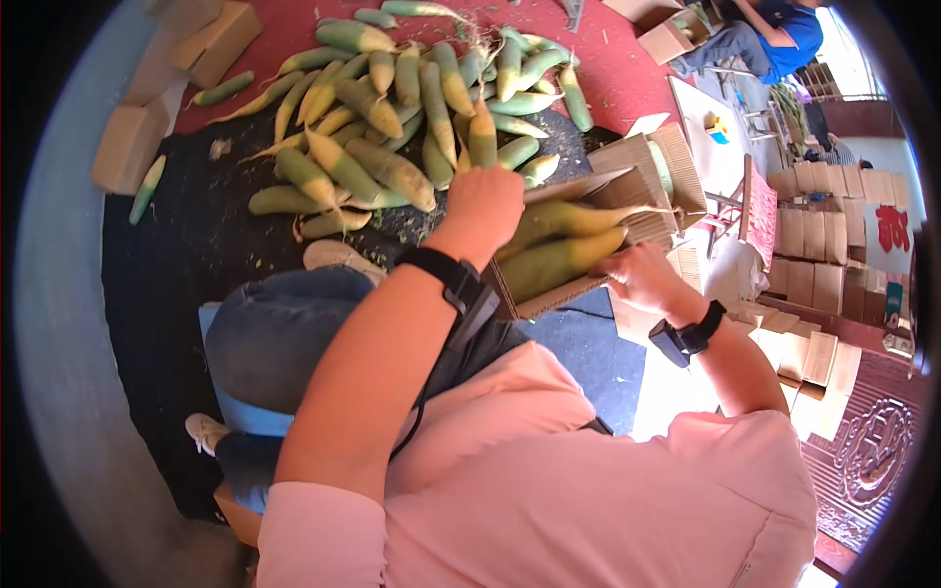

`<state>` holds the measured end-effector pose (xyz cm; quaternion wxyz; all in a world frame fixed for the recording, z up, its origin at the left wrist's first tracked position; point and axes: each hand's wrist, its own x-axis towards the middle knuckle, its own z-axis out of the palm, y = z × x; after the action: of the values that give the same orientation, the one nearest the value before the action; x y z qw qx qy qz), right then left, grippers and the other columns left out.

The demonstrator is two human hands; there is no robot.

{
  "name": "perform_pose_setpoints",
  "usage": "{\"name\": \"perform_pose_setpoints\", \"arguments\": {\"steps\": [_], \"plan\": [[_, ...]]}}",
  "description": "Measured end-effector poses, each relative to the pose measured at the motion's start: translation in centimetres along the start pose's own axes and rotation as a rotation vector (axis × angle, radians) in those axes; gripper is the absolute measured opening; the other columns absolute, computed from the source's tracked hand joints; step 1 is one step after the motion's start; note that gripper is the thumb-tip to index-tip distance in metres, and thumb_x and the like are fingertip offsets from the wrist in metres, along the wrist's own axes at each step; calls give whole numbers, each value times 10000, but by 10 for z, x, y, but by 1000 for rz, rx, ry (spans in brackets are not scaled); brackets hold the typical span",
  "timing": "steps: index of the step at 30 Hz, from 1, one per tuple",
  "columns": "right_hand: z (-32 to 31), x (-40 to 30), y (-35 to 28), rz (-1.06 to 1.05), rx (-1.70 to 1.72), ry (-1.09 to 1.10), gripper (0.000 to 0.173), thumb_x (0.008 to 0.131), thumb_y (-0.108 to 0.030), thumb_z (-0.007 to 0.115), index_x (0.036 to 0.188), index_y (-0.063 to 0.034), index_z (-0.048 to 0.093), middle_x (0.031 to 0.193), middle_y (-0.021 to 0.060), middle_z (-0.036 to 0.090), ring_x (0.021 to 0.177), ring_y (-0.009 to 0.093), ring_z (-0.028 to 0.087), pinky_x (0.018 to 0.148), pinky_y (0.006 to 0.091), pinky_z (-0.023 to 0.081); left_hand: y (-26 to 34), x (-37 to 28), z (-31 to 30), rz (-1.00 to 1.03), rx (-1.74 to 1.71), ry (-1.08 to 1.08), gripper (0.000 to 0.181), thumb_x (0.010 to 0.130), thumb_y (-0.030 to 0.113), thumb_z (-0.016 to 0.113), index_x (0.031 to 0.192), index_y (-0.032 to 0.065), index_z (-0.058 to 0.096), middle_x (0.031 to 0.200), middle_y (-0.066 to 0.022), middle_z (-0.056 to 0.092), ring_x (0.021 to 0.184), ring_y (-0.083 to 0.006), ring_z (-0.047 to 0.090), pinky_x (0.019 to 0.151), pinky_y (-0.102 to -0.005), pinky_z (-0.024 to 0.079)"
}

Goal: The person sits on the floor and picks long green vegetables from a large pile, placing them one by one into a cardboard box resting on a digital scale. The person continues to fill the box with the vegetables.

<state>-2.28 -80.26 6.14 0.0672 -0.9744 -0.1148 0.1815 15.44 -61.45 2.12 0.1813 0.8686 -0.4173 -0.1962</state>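
An open cardboard box (pixel 559 300) is tilted in front of me, with two green radishes (pixel 559 257) lying side by side in it, their yellowish ends toward the right. My right hand (pixel 647 278) grips the box's near wall close to its right end, fingers curled at the rim. At the box's left end is my left hand (pixel 485 206), knuckles up and fingers hidden. Just beyond those knuckles a green radish (pixel 483 140) points away; whether the hand holds it or the box wall cannot be made out. A large pile of green radishes (pixel 382 169) spreads beyond, on dark sheeting.
More cardboard boxes stand at the left wall (pixel 132 147). Another open carton (pixel 680 173) with a radish sits just behind mine. A white table (pixel 706 132) and stacked cartons (pixel 809 235) are to the right. A seated person in blue (pixel 790 40) is at upper right.
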Motion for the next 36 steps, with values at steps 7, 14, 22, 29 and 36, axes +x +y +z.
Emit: {"name": "perform_pose_setpoints", "arguments": {"steps": [7, 14, 22, 29, 36], "plan": [[19, -4, 100, -224, -206, -111, 203, 615, -136, 641, 817, -145, 631, 813, -17, 645, 803, 184, 616, 667, 337, 474, 38, 6, 49, -54, -92, -146, 161, 789, 82, 529, 825, 15, 671, 841, -180, 657, 822, -325, 647, 737, -393, 520], [53, 9, 197, -653, -366, -50, 34, 702, -123, 553, 720, -99, 536, 770, 9, 560, 766, 156, 551, 720, 326, 452, 44, -13, 81, 304, -487, -641, 496, 807, 139, 596, 1258, 0, 444, 1076, -263, 571, 992, -388, 563, 849, -428, 445], [87, 2, 179, 254, -696, -442, 347, 812, -266, 514, 1083, -70, 609, 1187, 93, 559, 1238, 258, 379, 1058, 444, 251, -33, -74, -55, 94, -475, -86, 468, 840, 171, 573, 1272, 32, 458, 1180, -201, 549, 1056, -333, 543, 921, -363, 412], [161, 40, 114, 1208, 200, 221, 485, 804, -432, 553, 1162, -107, 526, 1087, 212, 580, 998, 380, 575, 841, 469, 467, -85, -203, -126, -241, -750, 751, 391, 914, 76, 478, 1293, -4, 425, 1237, -165, 517, 1126, -221, 517, 957, -323, 406], [205, 30, 167, 888, 244, 514, 414, 722, -278, 645, 1062, -44, 616, 969, 176, 649, 882, 336, 626, 775, 420, 497, -120, -375, -81, -658, -666, 1228, 352, 925, 46, 449, 1272, -7, 443, 1204, -161, 536, 1041, -209, 563, 918, -316, 444]]}}
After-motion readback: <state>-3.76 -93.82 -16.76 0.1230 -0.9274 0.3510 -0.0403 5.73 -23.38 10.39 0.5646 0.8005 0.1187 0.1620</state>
